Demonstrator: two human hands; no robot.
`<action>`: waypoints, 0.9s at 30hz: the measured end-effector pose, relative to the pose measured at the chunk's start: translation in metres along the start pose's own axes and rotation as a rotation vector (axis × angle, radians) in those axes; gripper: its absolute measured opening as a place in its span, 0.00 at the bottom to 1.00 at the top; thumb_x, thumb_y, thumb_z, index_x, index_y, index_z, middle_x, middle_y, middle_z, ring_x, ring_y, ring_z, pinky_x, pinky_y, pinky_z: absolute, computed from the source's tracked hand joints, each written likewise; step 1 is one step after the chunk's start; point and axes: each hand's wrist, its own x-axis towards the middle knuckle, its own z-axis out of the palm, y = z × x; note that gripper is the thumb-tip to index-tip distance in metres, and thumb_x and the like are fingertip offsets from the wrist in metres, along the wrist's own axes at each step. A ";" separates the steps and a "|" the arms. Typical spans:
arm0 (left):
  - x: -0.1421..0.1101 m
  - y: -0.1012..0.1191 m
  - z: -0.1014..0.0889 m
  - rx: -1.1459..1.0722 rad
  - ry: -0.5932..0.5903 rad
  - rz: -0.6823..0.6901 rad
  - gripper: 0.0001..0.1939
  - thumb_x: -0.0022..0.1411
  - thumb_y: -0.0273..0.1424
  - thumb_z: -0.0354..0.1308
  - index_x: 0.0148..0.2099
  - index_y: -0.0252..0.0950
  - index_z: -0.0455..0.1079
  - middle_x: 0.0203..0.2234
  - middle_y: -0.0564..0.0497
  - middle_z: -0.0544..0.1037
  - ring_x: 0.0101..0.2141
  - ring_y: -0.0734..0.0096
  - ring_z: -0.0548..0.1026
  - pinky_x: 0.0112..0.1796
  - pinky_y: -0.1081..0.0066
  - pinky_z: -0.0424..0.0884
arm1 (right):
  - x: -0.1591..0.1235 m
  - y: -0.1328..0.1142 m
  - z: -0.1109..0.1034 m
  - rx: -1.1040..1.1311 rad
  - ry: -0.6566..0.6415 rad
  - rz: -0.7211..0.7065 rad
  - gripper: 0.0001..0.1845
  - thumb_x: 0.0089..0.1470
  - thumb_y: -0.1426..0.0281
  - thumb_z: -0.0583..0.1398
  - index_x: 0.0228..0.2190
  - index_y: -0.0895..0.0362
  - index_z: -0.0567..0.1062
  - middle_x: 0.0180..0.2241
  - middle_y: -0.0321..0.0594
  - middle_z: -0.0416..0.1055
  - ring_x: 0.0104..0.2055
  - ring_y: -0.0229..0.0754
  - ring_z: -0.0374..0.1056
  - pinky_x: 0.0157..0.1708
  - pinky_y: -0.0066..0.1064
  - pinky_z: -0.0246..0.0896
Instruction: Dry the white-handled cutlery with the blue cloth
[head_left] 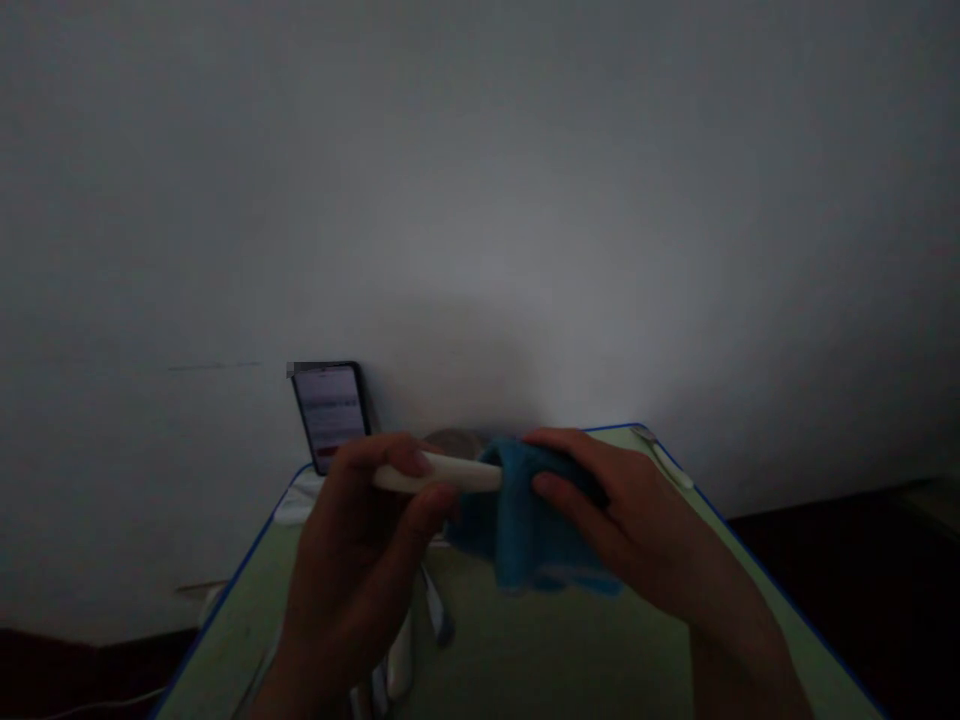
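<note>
Above the table, my left hand pinches a white-handled utensil between thumb and fingers. The utensil's far end is hidden inside a blue cloth, so its kind does not show. My right hand is closed on that cloth, wrapping it around the covered end. The cloth's lower part hangs down in folds over the table.
A green table with blue edging stands against a grey wall. A phone leans upright at the back left, near white cloth or paper. Several utensils lie below my left hand, including one with a metal end. Another white-handled utensil lies along the right edge.
</note>
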 end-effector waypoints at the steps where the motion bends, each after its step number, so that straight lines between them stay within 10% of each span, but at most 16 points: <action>1: 0.000 0.001 0.000 0.001 0.004 -0.012 0.08 0.58 0.25 0.56 0.37 0.43 0.62 0.29 0.57 0.70 0.24 0.79 0.68 0.20 0.83 0.65 | 0.001 0.001 0.000 -0.013 0.041 0.002 0.12 0.57 0.65 0.55 0.44 0.51 0.70 0.40 0.30 0.74 0.41 0.32 0.69 0.42 0.24 0.62; 11: 0.003 -0.002 -0.007 0.118 -0.113 -0.030 0.07 0.58 0.25 0.56 0.37 0.41 0.62 0.29 0.57 0.70 0.25 0.78 0.69 0.23 0.81 0.67 | -0.001 0.000 -0.002 -0.058 0.268 0.032 0.08 0.53 0.68 0.60 0.38 0.52 0.73 0.44 0.33 0.74 0.43 0.35 0.70 0.44 0.27 0.61; 18: 0.003 -0.005 -0.006 0.053 -0.093 0.031 0.09 0.57 0.26 0.58 0.38 0.44 0.63 0.32 0.55 0.70 0.29 0.73 0.70 0.27 0.76 0.69 | 0.003 -0.001 -0.002 0.029 -0.060 0.020 0.14 0.60 0.68 0.51 0.45 0.49 0.72 0.43 0.34 0.75 0.42 0.38 0.70 0.43 0.31 0.63; 27: -0.001 -0.001 0.001 -0.041 -0.026 -0.033 0.09 0.56 0.26 0.58 0.37 0.46 0.63 0.30 0.55 0.69 0.27 0.71 0.69 0.25 0.74 0.67 | 0.003 -0.002 -0.001 0.019 -0.154 0.119 0.10 0.58 0.64 0.54 0.40 0.52 0.70 0.34 0.33 0.73 0.36 0.38 0.68 0.35 0.31 0.59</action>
